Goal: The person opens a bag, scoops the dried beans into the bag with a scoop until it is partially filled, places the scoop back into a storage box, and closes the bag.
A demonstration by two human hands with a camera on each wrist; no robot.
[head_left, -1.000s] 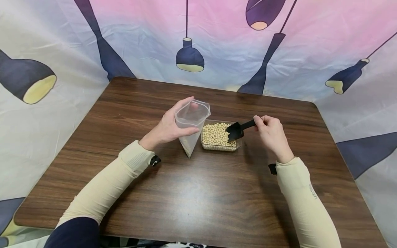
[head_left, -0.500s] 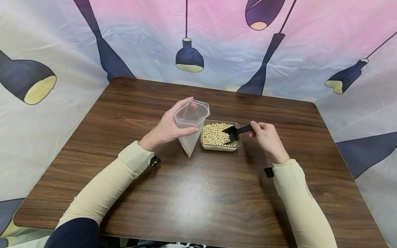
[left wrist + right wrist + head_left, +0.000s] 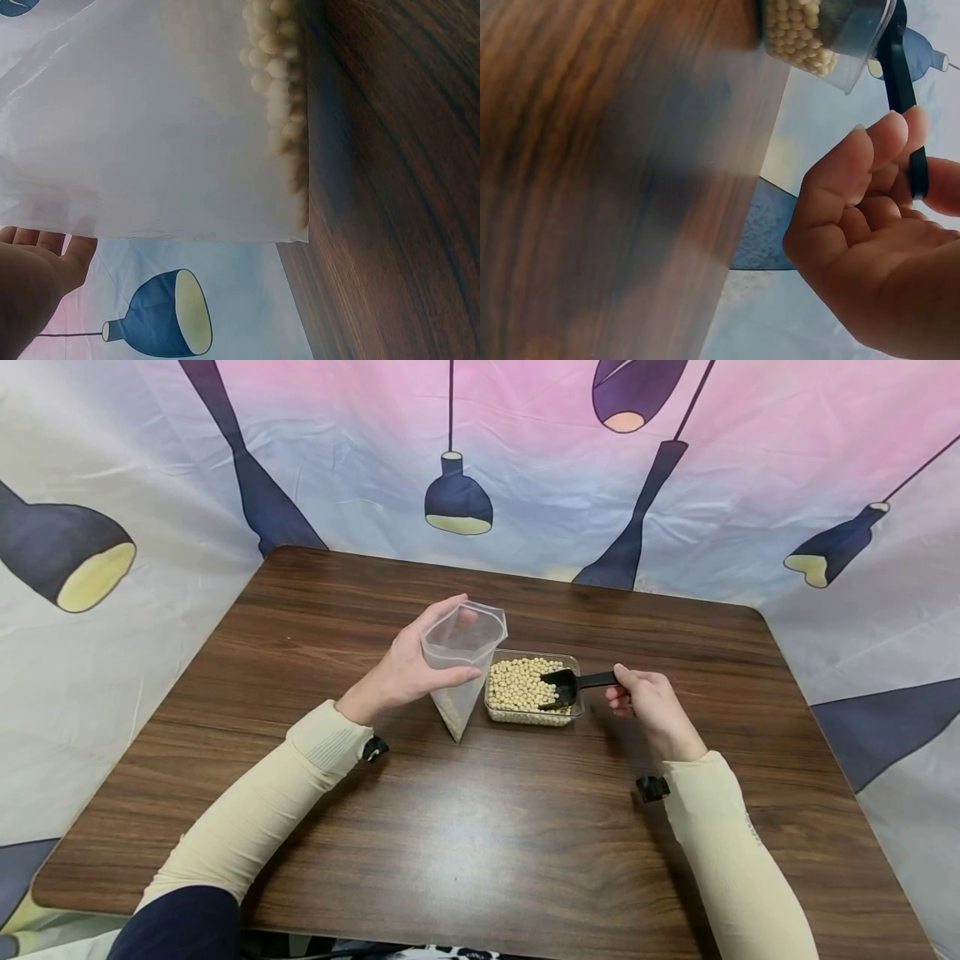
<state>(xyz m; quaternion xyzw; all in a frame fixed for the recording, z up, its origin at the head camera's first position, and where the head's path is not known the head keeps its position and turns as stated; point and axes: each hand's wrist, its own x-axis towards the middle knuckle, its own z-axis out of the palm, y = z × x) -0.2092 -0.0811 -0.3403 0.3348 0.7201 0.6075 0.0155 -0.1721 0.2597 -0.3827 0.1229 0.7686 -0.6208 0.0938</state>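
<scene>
My left hand point(image 3: 408, 664) holds a translucent plastic bag point(image 3: 467, 647) by its upper part, its mouth spread wide. Pale round beans point(image 3: 279, 82) lie along the bag's bottom in the left wrist view. To the right of the bag stands a clear rectangular container point(image 3: 501, 718) filled with the same kind of beans point(image 3: 517, 683). My right hand point(image 3: 652, 706) pinches the end of a black scoop's handle between thumb and fingers. The blade of the scoop point(image 3: 564, 687) sits among the beans at the container's right side, its lower part partly hidden.
Everything stands on a brown wood-grain table point(image 3: 450, 827). Behind its far edge hangs a fabric backdrop point(image 3: 360, 468) printed with lamps. Dark bands with small devices circle both wrists, such as the right wrist device point(image 3: 652, 788).
My right hand has moved down and slightly left, then a little back to the right. The scoop has gone lower into the beans and its handle lies flatter. My left hand and the bag stay put.
</scene>
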